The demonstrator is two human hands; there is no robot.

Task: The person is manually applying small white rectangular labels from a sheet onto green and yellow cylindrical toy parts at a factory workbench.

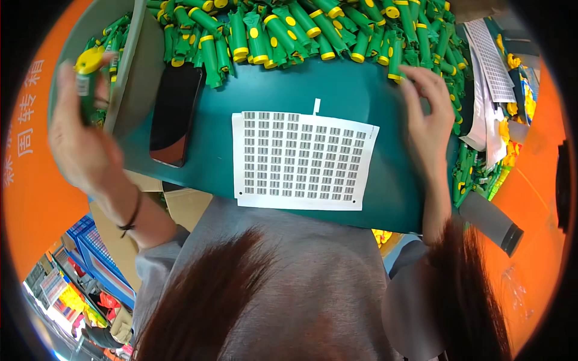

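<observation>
At the far left, my left hand point(84, 144) is wrapped round a green plastic tube with a yellow round end point(86, 90); a small white label shows on its side. Hand and tube are slightly blurred, over the rim of a grey-green bin point(127, 78) holding similar tubes. My right hand point(430, 105) is at the upper right, its thumb and fingers apart, beside a green tube with a yellow end point(395, 59) at the pile's edge. Between the hands lies a white sheet of small printed labels point(304, 159), with its top right strip of labels gone.
A heap of green tubes with yellow ends point(289, 33) covers the far side of the green table point(361, 90). A black phone point(176, 117) lies by the bin. More label sheets point(490, 60) and a grey cylindrical object point(490, 224) are at the right.
</observation>
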